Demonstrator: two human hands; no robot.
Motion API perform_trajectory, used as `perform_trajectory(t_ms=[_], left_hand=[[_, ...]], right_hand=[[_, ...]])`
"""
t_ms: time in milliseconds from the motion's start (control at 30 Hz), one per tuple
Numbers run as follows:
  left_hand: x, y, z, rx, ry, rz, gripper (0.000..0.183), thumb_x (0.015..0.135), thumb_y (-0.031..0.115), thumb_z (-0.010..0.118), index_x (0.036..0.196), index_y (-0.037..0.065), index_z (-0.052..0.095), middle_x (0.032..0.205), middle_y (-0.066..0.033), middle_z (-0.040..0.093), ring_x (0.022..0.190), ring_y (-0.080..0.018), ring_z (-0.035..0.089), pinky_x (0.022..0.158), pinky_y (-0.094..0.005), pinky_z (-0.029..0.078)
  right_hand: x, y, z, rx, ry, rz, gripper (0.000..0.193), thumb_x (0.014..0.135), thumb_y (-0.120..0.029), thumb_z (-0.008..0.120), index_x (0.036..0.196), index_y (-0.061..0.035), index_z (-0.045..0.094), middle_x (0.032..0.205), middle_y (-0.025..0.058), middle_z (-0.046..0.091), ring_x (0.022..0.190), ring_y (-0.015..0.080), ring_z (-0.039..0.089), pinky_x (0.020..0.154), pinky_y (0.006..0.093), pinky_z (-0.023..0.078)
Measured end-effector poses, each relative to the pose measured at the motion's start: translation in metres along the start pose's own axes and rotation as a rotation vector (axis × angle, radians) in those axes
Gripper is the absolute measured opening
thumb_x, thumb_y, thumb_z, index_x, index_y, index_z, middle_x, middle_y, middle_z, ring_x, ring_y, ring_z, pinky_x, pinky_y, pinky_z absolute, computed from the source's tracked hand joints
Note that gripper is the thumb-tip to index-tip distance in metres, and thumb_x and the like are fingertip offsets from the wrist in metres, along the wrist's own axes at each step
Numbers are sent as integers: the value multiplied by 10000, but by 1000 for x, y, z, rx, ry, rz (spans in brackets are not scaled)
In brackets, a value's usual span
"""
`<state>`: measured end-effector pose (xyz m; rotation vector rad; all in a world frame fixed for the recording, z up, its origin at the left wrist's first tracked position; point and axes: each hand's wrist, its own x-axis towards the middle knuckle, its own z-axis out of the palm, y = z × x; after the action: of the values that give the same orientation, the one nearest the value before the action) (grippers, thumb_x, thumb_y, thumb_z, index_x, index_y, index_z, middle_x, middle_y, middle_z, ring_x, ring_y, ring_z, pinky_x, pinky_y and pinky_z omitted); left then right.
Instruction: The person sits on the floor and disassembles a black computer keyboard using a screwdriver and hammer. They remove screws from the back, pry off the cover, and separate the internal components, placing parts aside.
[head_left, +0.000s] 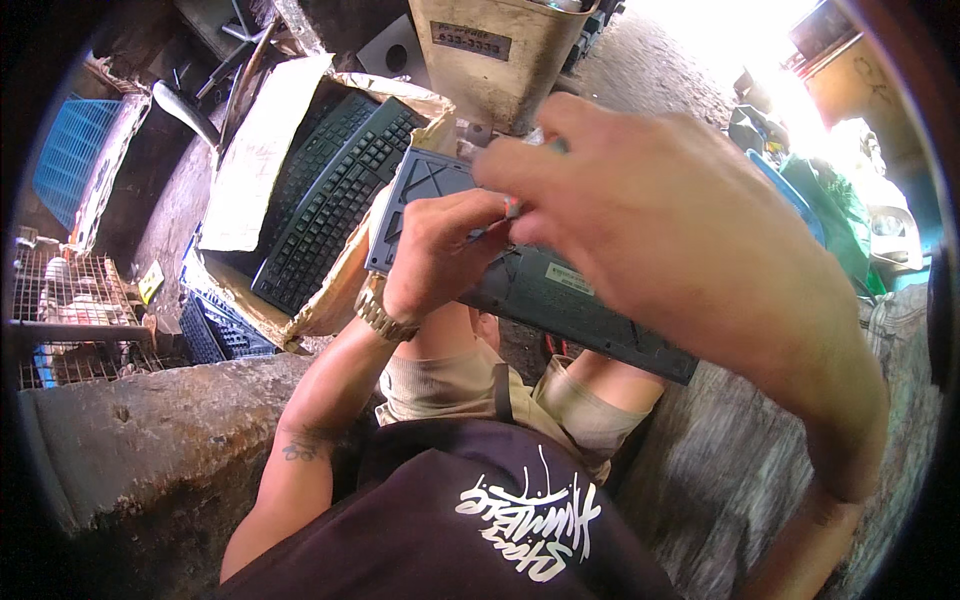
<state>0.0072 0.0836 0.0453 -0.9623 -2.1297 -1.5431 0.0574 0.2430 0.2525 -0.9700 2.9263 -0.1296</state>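
A dark keyboard (590, 318) lies underside up across the person's thighs, just above the beige shorts (440, 385). Its upper-left end is beside the right edge of a torn cardboard box (262, 160), and its lower-right corner is by the right knee. The 2 hands are together over the upper-left half of the keyboard: the left hand (440, 250), with a metal watch (385, 315) at its wrist, and the right hand (620, 180) meet at the fingertips around a small red-and-grey piece (512, 208). The right hand hides much of this, so I cannot tell which of the 2 grips it. Inside the box, at least 2 black keyboards (340, 195) lean tilted, their keys showing. A beige bin (490, 75) stands beyond the box's upper-right corner.
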Motion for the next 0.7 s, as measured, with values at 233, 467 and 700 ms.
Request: perform_trajectory(t_ms=[233,467,700], left_hand=[[6,15,-22,-627,55,-479,416,1011,163,579,1378,-22,518,1131,-132,720,1043,-191,675,930,-335,525],[10,46,18,-1011,-132,-609,381,993,72,597,1339,-76,533,1095,-164,717,1019,-198,687,879,-309,558],[11,51,28,-981,-61,-664,252,995,110,608,1145,-91,627,975,-217,733,928,-267,730,822,-358,594]], right_hand=[[-75,88,85,1260,529,490,252,1001,-175,582,1179,-3,632,878,74,679,538,83,542,467,204,394],[-120,69,181,1816,871,621,309,996,-254,622,1131,24,628,821,146,657,469,120,518,368,215,381],[-135,51,185,1756,808,765,360,1032,-306,562,1037,43,654,698,118,634,412,93,469,325,210,334]])
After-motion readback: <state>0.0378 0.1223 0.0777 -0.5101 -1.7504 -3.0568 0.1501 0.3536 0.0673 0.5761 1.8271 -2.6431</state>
